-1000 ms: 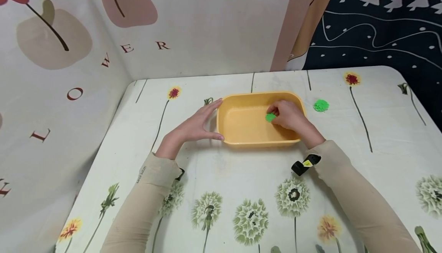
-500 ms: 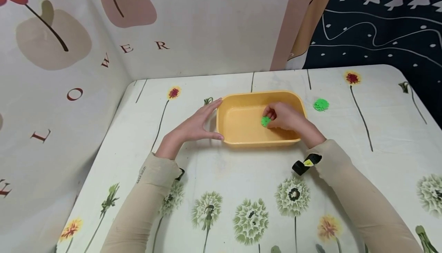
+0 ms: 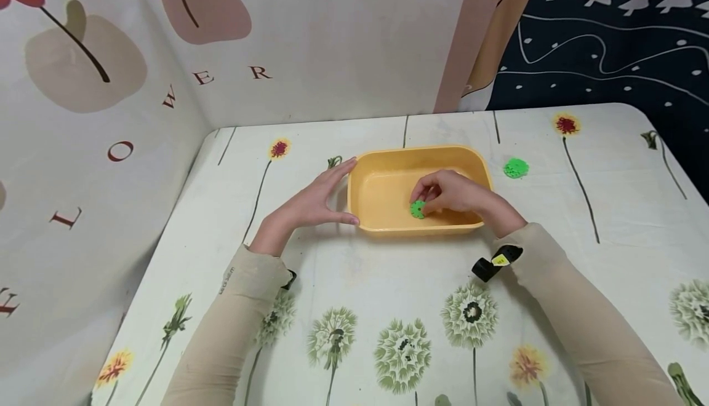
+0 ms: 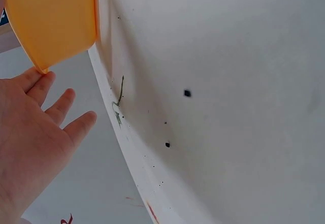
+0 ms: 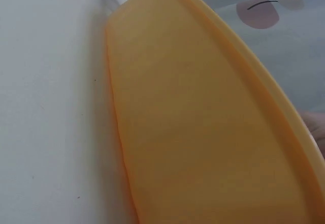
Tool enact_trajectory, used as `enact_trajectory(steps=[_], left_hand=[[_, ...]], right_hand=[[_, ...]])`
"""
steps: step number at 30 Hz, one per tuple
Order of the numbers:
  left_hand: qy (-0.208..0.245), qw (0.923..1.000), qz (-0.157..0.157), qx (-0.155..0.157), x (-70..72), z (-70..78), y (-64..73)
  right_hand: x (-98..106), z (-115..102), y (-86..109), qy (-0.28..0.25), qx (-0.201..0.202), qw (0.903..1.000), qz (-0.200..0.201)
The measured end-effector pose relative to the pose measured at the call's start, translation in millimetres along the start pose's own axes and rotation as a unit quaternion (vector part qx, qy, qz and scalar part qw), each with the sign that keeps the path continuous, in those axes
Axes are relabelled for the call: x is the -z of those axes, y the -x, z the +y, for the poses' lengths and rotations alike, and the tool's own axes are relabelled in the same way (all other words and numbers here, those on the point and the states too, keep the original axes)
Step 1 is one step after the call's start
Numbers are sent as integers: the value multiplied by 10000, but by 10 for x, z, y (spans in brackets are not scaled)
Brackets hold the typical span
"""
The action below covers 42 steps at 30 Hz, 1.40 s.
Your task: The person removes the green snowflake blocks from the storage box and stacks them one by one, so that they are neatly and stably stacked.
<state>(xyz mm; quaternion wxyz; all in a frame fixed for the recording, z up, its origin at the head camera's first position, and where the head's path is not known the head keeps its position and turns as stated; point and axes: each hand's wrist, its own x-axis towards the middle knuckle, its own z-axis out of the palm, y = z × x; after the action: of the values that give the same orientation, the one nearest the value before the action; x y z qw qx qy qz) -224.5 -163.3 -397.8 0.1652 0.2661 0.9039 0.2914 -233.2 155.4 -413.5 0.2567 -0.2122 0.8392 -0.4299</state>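
A yellow rectangular tub (image 3: 382, 200) stands on the table. My left hand (image 3: 310, 202) spreads its fingers and thumb against the tub's left end; in the left wrist view the fingertips of that hand (image 4: 38, 127) touch the rim. Over the inside of the tub, my right hand (image 3: 451, 194) pinches a small green notched disc (image 3: 418, 210) with a dark hole at its middle. Whether the disc touches the tub's floor I cannot tell. The right wrist view is mostly filled by the tub's outer wall (image 5: 198, 112), which hides most of that hand.
A green flat round piece (image 3: 516, 168) lies on the table to the right of the tub. The tabletop has a white floral cloth (image 3: 388, 277). A printed fabric wall (image 3: 343, 43) rises behind it, with a dark tree-patterned cloth (image 3: 604, 55) at the back right.
Inside the tub, my right hand has moved left and toward the near side with the green disc, which has turned to show more of its face. My left hand has stayed put.
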Motion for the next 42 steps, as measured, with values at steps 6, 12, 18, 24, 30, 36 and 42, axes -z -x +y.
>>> enact_trajectory(steps=[6,12,18,24,30,36,42], left_hand=[[82,10000,-18,41,-22,-13,9],[49,10000,-1,22,-35,-8,26],[25,10000,-17,39,-17,-3,41],[38,10000,-15,26,-10,-12,28],[53,10000,-22,27,-12,-17,16],[58,10000,-23,16,-13,-22,9],[66,10000,-10,3,-18,-32,2]], right_hand=[[85,-64,80,-466,47,9987,198],[438,-134,347,-1369,-248,9775,1584],[808,53,677,-2346,-974,9213,2943],[900,504,832,-2230,-1403,8940,3625],[926,769,860,-1752,-2133,8850,3750],[931,858,853,-976,-2553,9003,3387],[903,903,822,-557,-2588,9049,3332]])
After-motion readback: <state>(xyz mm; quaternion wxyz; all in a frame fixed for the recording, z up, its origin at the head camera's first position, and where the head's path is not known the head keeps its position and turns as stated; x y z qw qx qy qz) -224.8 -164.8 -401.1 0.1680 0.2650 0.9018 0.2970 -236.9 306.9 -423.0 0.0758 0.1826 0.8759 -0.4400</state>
